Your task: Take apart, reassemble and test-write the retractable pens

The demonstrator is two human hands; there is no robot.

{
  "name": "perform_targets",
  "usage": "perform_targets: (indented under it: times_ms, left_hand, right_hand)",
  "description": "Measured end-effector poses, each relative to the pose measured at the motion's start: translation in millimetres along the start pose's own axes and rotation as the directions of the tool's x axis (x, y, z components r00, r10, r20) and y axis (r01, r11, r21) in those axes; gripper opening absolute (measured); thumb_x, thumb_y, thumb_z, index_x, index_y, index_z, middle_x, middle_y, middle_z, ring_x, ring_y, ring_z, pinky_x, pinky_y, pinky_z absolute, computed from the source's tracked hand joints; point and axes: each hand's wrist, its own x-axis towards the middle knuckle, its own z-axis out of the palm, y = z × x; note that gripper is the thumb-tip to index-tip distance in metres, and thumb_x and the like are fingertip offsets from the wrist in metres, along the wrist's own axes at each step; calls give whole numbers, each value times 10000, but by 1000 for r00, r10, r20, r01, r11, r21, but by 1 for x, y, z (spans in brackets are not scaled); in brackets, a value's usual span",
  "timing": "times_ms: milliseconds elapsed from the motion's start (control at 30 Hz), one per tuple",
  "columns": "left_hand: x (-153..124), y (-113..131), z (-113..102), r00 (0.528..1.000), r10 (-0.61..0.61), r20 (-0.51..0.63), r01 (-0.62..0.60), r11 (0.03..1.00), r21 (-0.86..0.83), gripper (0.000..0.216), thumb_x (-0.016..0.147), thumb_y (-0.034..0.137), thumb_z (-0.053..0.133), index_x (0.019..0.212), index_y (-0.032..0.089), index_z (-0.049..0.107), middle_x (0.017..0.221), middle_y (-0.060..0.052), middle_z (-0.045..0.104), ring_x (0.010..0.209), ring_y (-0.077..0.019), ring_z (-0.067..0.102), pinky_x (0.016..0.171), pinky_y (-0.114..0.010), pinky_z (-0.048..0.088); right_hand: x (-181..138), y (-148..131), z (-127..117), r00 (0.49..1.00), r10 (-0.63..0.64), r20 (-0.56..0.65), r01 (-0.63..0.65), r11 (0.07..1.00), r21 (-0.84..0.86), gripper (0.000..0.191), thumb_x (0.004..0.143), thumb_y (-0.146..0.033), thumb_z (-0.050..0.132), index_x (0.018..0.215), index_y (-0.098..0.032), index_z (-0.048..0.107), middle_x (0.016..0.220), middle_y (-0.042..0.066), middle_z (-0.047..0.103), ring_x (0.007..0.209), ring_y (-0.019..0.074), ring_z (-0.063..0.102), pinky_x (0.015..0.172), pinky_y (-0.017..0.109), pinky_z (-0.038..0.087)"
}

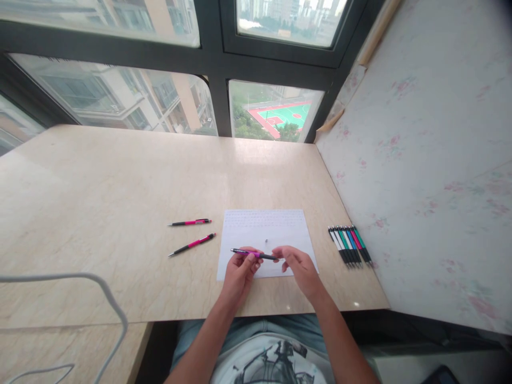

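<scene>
A magenta and black click pen (256, 255) lies nearly level in my left hand (241, 269), held between thumb and fingers over the paper. Its black grip and thin tip point right. My right hand (296, 265) is curved around the tip end, its fingers apart with a gap where the tip shows; whether they touch it I cannot tell. Under both hands is a white sheet of paper (262, 233) with rows of small writing along its top. A tiny dark silvery piece (266, 240) sits on the sheet, just beyond the pen.
Two pink and black pens (190, 222) (192, 245) lie left of the paper. To the right, several pens (349, 246) in various colours form a row near the wallpapered wall (420, 176). A grey cable (100, 282) loops at the left. Windows stand behind the stone-look counter (132, 181).
</scene>
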Motion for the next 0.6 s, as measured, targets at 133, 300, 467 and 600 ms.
perform_targets:
  times_ms: [133,300,467,600]
  left_hand:
    - [2,1,-1,999,11,-33,-13,998,-57,170,775,243,753,905,162,679,884,-48,696,719,-93,617,649,-182,482]
    - [2,0,-2,1000,17,-26,-18,998,-60,157,786,235,744,907,161,677,880,-50,696,724,-92,620,660,-181,491]
    - [3,0,-3,1000,21,-21,-23,998,-65,148,796,231,735,913,164,675,898,-52,699,730,-85,616,669,-175,489]
    - [5,-1,-4,1000,10,-13,-10,998,-58,156,792,233,737,921,169,676,916,-53,698,737,-85,611,642,-167,480]
  right_hand:
    - [26,9,5,990,-88,-108,50,948,-316,220,901,-292,528,1029,-183,669,943,75,694,777,189,637,683,309,505]
    - [45,12,24,985,-172,-3,138,797,-589,194,867,-170,525,966,-212,687,910,70,669,845,205,623,752,320,483]
    - [24,13,17,989,-85,-122,45,953,-300,151,870,-283,562,850,-195,683,829,61,696,747,190,638,663,300,504]
    - [-4,8,-3,976,111,-185,-95,991,95,235,848,-390,607,926,-176,664,787,64,708,686,187,650,533,269,497]
